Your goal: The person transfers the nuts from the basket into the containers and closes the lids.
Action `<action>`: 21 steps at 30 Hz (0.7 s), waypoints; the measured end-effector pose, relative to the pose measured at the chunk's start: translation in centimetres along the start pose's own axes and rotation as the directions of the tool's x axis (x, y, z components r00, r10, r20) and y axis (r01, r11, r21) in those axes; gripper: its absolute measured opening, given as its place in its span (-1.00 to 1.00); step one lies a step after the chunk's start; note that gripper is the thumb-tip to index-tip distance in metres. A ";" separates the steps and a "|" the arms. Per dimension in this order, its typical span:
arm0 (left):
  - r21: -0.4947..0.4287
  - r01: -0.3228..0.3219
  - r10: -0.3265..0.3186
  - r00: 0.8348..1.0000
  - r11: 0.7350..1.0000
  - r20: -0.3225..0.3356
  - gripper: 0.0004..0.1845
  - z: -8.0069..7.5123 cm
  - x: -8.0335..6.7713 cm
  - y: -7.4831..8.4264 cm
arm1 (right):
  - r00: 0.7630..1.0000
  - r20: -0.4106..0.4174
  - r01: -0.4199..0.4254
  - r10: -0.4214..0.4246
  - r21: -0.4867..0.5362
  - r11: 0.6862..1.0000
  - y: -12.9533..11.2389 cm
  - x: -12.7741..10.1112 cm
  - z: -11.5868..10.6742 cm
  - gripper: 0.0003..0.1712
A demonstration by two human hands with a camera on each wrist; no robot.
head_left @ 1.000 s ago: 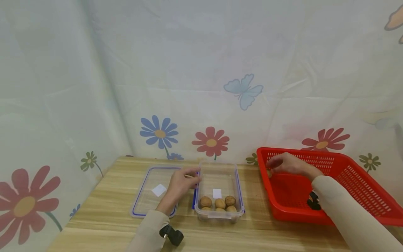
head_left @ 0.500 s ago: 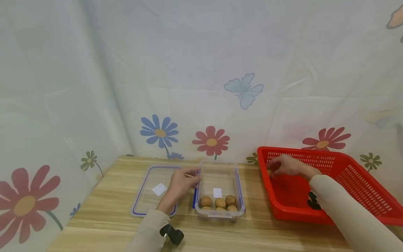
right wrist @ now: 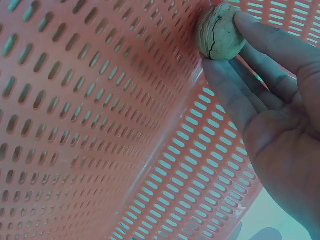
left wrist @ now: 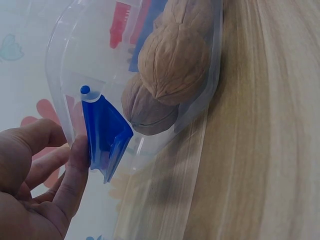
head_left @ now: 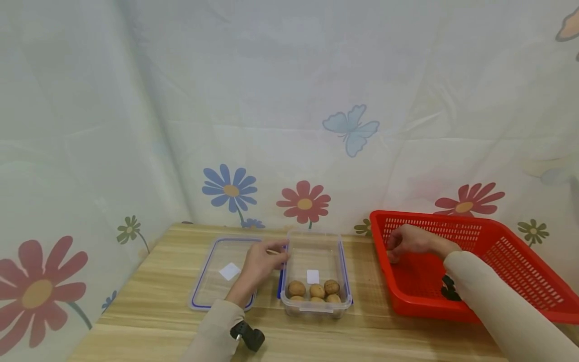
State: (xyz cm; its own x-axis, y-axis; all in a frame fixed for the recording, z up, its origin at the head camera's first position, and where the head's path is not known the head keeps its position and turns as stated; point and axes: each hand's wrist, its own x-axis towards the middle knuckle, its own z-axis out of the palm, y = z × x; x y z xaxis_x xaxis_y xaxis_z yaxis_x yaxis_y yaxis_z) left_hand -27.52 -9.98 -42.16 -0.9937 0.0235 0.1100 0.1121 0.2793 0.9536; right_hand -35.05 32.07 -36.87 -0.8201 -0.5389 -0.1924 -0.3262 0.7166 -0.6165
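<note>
A clear plastic container (head_left: 336, 251) with blue clasps stands mid-table and holds several walnuts (head_left: 316, 290). My left hand (head_left: 270, 257) grips its left wall. In the left wrist view the thumb (left wrist: 75, 172) lies against the blue clasp (left wrist: 106, 134), with the walnuts (left wrist: 172, 59) just behind the clear wall. My right hand (head_left: 404, 243) is inside the red basket (head_left: 506, 251), at its near-left corner. In the right wrist view its fingertips (right wrist: 260, 40) pinch a single cracked walnut (right wrist: 219, 31) against the basket's slotted wall (right wrist: 100, 100).
The container's clear, blue-rimmed lid (head_left: 217, 286) lies flat on the wooden table (head_left: 149, 311) to the left of the container. A flower-printed cloth (head_left: 289, 125) hangs close behind and on the left. A small black thing (head_left: 449, 290) shows by my right sleeve.
My right hand has sunk a little lower into the basket's corner and its fingers have curled in. The left hand and the container have not moved.
</note>
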 end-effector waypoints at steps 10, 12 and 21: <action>0.004 0.001 -0.001 1.000 1.000 0.008 -0.59 0.0 0.3 -0.2 | 0.997 -0.041 -0.059 0.059 0.012 0.998 -0.3 -0.5 0.2 -0.64; 0.007 0.003 -0.003 1.000 1.000 0.008 -0.59 0.0 0.3 -0.1 | 0.996 -0.060 -0.066 0.067 0.007 0.998 -0.5 -0.8 0.0 -0.62; -0.004 -0.011 0.011 1.000 1.000 0.001 -0.61 0.1 0.0 0.0 | 0.987 -0.152 -0.049 0.045 -0.022 0.999 -2.7 -2.2 -1.8 -0.59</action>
State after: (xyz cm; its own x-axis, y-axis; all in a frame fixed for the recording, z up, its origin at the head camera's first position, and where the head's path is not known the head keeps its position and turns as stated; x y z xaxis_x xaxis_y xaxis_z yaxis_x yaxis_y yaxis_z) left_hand -27.47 -9.92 -42.14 -0.9924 0.0279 0.1200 0.1231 0.2749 0.9536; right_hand -33.18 32.06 -33.42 -0.8957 -0.4329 -0.1018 -0.2961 0.7513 -0.5897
